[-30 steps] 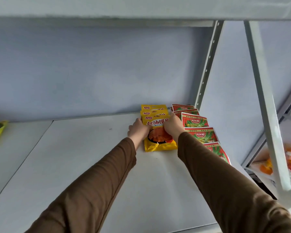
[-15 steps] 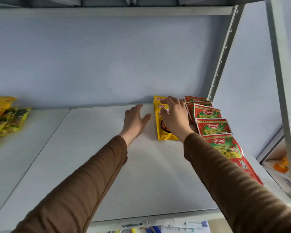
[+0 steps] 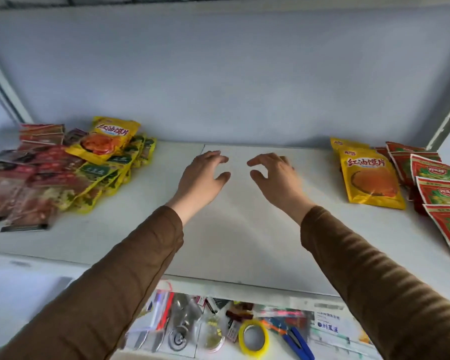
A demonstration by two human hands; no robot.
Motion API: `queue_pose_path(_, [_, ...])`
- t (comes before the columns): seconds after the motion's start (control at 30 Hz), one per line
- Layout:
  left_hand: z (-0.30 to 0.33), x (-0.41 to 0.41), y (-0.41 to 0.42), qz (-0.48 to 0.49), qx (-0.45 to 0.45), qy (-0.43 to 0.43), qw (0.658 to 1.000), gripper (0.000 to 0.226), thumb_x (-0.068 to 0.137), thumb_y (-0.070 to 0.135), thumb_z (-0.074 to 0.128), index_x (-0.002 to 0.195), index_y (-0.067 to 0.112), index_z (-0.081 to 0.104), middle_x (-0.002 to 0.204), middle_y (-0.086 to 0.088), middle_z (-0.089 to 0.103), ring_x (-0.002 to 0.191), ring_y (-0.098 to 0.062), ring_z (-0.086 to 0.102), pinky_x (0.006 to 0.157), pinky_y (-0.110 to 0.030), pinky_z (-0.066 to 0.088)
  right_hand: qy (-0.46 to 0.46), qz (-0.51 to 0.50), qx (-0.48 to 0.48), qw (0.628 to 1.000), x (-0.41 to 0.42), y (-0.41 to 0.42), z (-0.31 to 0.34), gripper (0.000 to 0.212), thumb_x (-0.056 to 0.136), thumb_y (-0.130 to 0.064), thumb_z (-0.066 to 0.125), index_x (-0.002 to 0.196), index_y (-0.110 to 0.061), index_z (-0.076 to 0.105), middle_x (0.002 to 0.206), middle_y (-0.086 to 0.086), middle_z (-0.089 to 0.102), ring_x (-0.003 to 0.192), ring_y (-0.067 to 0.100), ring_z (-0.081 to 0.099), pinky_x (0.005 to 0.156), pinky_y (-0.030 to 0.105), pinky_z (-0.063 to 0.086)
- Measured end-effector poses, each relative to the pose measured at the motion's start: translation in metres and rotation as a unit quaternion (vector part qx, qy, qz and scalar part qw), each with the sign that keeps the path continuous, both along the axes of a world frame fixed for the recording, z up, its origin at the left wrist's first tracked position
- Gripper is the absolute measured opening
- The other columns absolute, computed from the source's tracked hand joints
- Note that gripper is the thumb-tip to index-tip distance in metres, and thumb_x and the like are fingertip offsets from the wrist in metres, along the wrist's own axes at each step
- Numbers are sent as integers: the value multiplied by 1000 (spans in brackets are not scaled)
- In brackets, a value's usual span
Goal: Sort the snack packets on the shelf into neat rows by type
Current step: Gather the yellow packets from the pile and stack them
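Sorted yellow packets [image 3: 369,178]: a short row of yellow pouches with red lettering lies on the right part of the shelf [image 3: 239,229], overlapping front to back, the nearest one fully visible.
Sorted red-and-green packets [image 3: 434,178]: a second row runs just to the right of the yellow one, its packets overlapping towards the front edge and partly cut off by the frame.
Unsorted pile [image 3: 50,175]: a loose heap on the left part of the shelf, mixing dark red packets, yellow-and-green ones and one yellow pouch [image 3: 105,139] lying tilted on top near the back wall.
Left hand [image 3: 203,178]: over the bare middle of the shelf, between pile and rows, palm down, fingers loosely spread and slightly bent, holding nothing.
Right hand [image 3: 276,178]: beside the left, apart from it, fingers curved and thumb apart, also holding nothing; somewhat blurred.
Sleeves: both arms in brown sleeves [image 3: 120,281] reach in from the bottom.
Below the shelf: a lower level holds a yellow tape roll [image 3: 253,339], a blue-handled tool [image 3: 296,341] and other blurred small items in clear bags.
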State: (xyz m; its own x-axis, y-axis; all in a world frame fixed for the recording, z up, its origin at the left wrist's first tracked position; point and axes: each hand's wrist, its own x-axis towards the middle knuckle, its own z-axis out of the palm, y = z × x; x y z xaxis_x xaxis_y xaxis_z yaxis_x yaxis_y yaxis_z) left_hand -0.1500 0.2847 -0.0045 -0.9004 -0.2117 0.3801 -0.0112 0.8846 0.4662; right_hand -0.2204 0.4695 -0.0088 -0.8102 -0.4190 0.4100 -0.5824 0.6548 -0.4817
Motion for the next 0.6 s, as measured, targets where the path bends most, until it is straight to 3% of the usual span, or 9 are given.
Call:
queue_pose_path(0.33, [13, 77, -146, 14, -10, -1, 1000, 34, 94, 29, 68, 127, 19, 67, 141, -2, 59, 135, -21, 48, 107, -29, 35, 7, 49, 12, 999, 77, -162, 13, 32, 96, -30, 57, 128, -26, 61, 129, -1, 61, 123, 24, 45, 98, 36, 40])
queue_pose_path(0.6, [21, 76, -207, 29, -6, 9, 1000, 32, 94, 26, 68, 124, 15, 68, 134, -3, 64, 128, -23, 55, 105, -36, 44, -33, 86, -33, 995, 66, -229, 28, 39, 96, -29, 59, 134, -22, 57, 133, -1, 59, 127, 21, 48, 97, 29, 37])
